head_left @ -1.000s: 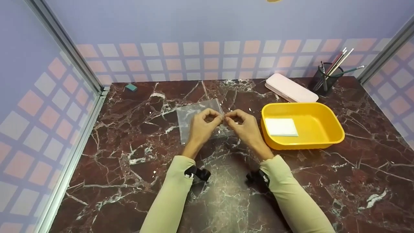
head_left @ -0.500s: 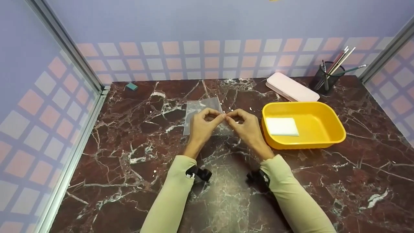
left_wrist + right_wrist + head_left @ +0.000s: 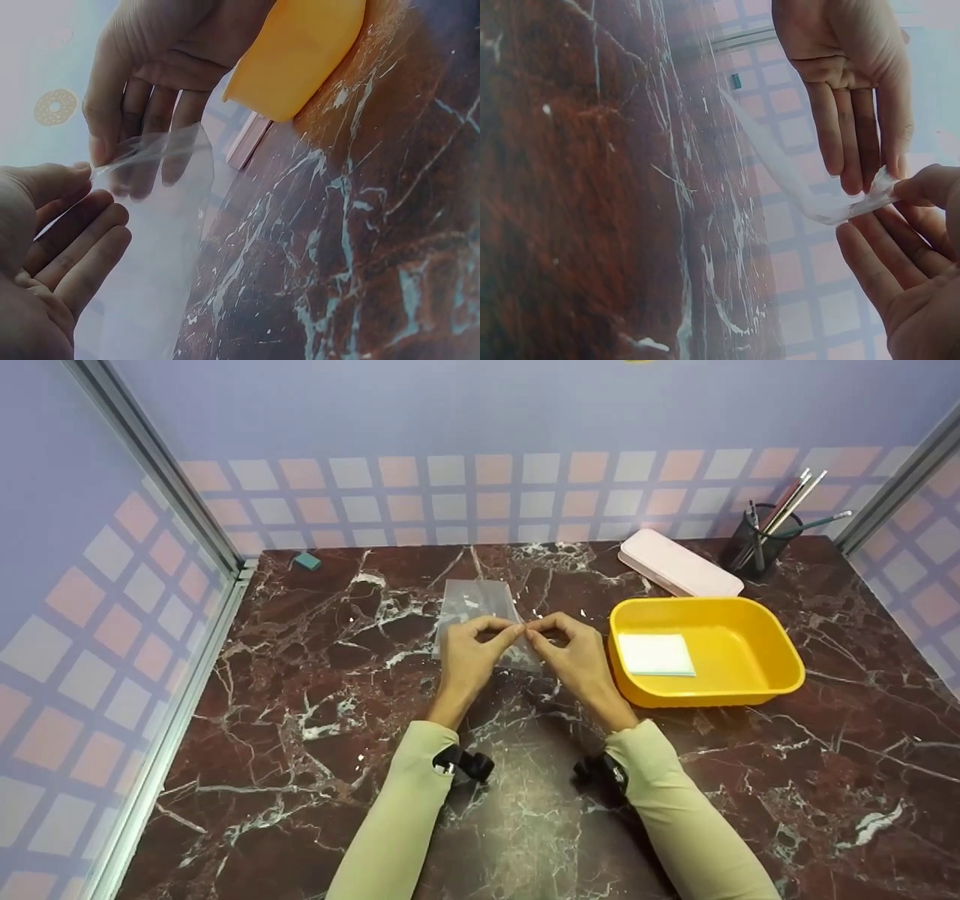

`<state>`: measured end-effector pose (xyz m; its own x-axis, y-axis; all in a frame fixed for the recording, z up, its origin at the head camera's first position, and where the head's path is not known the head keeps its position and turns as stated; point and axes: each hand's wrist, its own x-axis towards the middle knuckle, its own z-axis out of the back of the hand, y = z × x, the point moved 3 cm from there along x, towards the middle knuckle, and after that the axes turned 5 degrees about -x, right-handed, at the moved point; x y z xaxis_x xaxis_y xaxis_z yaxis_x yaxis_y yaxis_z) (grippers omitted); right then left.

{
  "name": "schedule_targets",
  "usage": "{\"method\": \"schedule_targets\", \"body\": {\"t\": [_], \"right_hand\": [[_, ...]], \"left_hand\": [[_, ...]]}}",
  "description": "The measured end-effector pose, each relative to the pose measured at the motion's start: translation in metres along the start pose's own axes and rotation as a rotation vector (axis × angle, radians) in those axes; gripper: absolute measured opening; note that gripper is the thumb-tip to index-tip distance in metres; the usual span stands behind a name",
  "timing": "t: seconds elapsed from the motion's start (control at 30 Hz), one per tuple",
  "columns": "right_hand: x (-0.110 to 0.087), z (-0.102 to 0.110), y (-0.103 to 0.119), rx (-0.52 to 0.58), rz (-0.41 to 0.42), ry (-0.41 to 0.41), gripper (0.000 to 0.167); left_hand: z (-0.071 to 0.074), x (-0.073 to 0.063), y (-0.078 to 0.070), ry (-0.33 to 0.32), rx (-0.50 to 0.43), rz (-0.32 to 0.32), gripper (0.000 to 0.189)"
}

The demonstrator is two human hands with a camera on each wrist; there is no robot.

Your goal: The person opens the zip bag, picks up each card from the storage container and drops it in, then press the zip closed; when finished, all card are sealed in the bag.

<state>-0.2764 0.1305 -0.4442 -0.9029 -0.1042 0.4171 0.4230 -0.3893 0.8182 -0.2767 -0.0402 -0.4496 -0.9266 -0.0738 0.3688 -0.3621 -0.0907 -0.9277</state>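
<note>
with the fingers (image 3: 491, 622) of my left hand (image 3: 470, 656) and right hand (image 3: 577, 656), i pinch the edge of a clear plastic bag (image 3: 478, 598) over the tabletop (image 3: 300, 795), left of the yellow tub (image 3: 739, 656).

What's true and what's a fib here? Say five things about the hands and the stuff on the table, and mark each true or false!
1. The left hand and right hand both pinch the clear bag. True.
2. The pink case is inside the yellow tray. False: it lies behind the tray.
3. A flat white square is in the tray. True.
4. The pencils stand in a black cup. True.
5. The teal block sits beside the cup. False: it's near the table's back left corner.
</note>
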Motion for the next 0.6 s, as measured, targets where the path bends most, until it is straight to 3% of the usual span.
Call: {"method": "schedule_targets", "body": {"t": [0.37, 0.6], "right_hand": [[-0.0018, -0.0016, -0.0017, -0.033, 0.03, -0.033, 0.009], [-0.0035, -0.001, -0.0005, -0.03, 0.07, -0.081, 0.006]], "left_hand": [[-0.0001, 0.0005, 0.0002, -0.007, 0.042, 0.007, 0.01], [-0.0021, -0.001, -0.0025, -0.001, 0.0, -0.056, 0.009]]}}
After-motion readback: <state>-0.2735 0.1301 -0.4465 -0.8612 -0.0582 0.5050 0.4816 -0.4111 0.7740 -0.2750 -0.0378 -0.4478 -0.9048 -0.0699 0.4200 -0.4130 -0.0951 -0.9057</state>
